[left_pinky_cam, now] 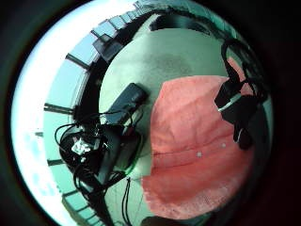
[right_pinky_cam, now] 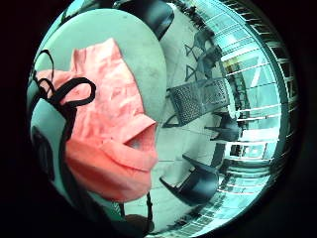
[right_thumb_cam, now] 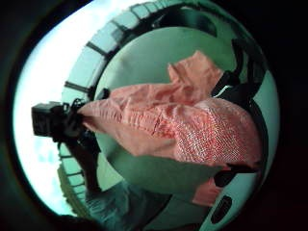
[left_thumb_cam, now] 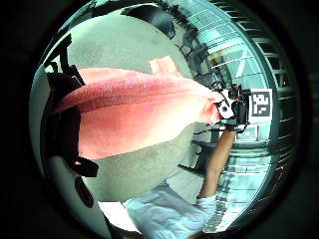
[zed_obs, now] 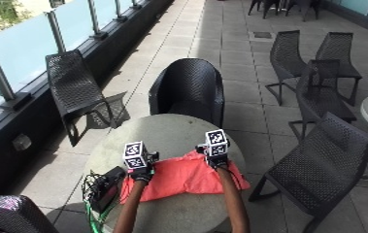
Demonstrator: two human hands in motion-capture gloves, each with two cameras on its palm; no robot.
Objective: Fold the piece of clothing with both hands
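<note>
desk (zed_obs: 171, 131) round, grey | pink garment (zed_obs: 183, 178) on desk nr person's edge | L hand (zed_obs: 140, 172) + R hand (zed_obs: 217, 160) at garment's far edge | black box (zed_obs: 108, 187) on desk, left of garment | black chair (zed_obs: 189, 92) beyond desk

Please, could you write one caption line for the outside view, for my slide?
Both gloved hands, left hand and right hand, hold up the far edge of a coral garment on a round table.

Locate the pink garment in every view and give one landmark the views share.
Outside view: garment on the round table, under both hands.
Left little finger side: spread on the table.
Left thumb side: stretched between the near palm and the other hand.
Right little finger side: bunched near the table's edge.
Right thumb side: lifted, stretched toward the far hand.
Shared landmark: the round table.
</note>
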